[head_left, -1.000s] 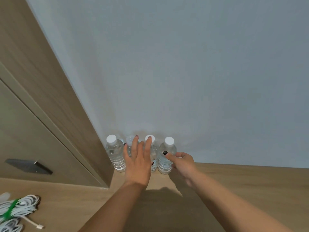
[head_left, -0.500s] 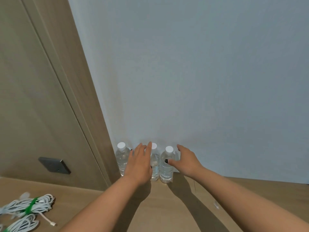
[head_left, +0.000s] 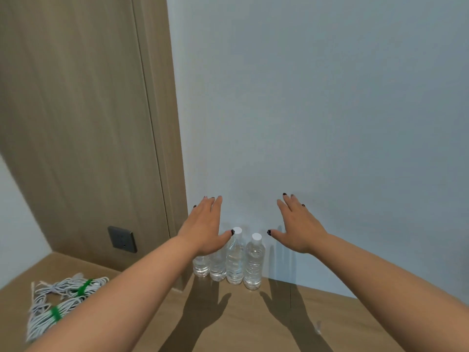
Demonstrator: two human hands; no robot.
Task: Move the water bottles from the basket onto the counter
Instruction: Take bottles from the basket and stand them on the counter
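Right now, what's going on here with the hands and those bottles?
A person is standing at a wooden counter where four water bottles stand upright in a row against the wall. Both hands are open and empty: the left hand is raised in front of the two leftmost bottles, the right hand is raised off to the right of the row. Neither touches a bottle. Bundled white cables lie at the left. No basket is in view.

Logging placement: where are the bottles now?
Head view: four bottles stand in a row on the counter against the wall, beside the wood panel.
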